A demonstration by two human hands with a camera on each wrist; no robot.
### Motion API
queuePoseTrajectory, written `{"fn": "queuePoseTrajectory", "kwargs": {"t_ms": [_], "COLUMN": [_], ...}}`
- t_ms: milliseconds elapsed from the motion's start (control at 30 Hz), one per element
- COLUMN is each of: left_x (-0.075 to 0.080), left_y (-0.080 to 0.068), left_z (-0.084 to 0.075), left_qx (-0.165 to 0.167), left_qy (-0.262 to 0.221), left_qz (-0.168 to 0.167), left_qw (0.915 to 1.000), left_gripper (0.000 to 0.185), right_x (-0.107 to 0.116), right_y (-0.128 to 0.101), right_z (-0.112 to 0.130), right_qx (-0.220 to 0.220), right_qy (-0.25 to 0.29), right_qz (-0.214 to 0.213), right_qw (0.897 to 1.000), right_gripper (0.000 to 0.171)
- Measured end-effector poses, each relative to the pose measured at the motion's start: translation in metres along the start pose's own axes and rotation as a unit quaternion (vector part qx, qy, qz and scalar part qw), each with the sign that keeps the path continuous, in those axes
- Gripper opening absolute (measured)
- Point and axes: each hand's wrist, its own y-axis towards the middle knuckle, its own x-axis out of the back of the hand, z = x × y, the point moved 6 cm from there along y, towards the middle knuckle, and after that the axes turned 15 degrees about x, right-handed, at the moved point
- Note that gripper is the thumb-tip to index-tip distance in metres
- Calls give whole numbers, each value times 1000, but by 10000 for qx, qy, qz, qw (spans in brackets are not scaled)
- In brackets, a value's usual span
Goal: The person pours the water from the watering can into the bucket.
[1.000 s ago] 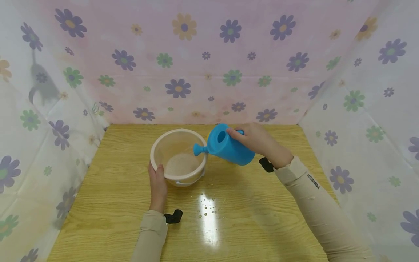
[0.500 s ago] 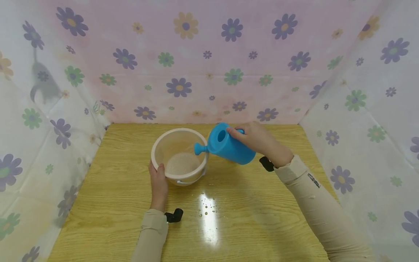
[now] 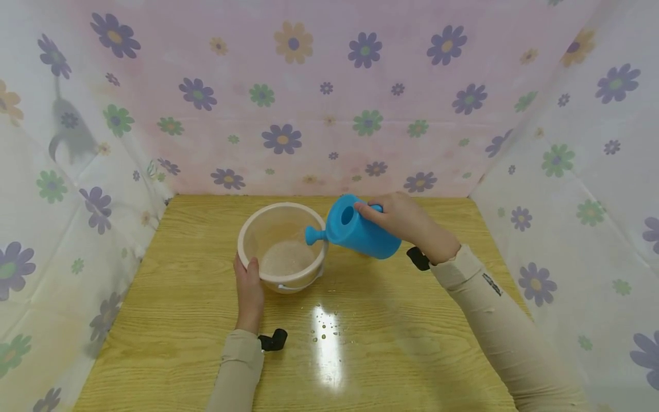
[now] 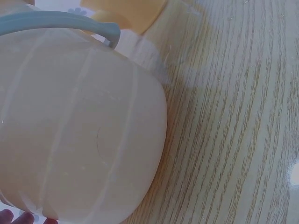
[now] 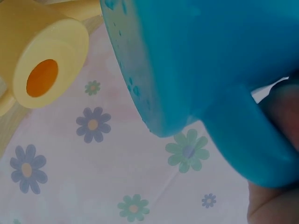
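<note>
Head: right hand grips handle of tilted blue watering can, spout over bucket left of the grip. Left hand holds bucket at near-left rim; droplets lie on table to this grip's right.

Left wrist: pale blue bucket handle, across the wall from fingertips.

Right wrist: yellow watering can, beyond the blue one, apart from the grip.

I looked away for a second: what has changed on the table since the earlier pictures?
Nothing visibly moved, was gripped or let go. The right hand still holds the tilted blue watering can, spout over the bucket; the left hand still grips the bucket.
</note>
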Motion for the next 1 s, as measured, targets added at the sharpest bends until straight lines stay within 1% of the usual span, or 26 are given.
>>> {"fn": "queuePoseTrajectory", "kwargs": {"t_ms": [100,300,467,767,1000], "left_x": [0,1,1,1,1], "left_y": [0,0,0,-1,-1], "left_z": [1,-2,-2,-2,-2], "left_qx": [8,-126,-146,-50,-178], "left_qy": [10,44,111,195,72], "left_qz": [-11,-19,0,53,147], "left_qw": [10000,9999,9998,9998,9997], "left_gripper": [54,53,54,55,54], "right_x": [0,0,1,0,-3], "right_y": [0,1,2,2,5], "right_z": [0,3,5,4,4], "right_qx": [-6,145,211,195,90], "right_qy": [15,-61,-93,-79,-176], "right_qz": [21,-39,-66,-20,155], "right_qw": [10000,9999,9997,9998,9997], "right_gripper": [52,52,53,53,55]}}
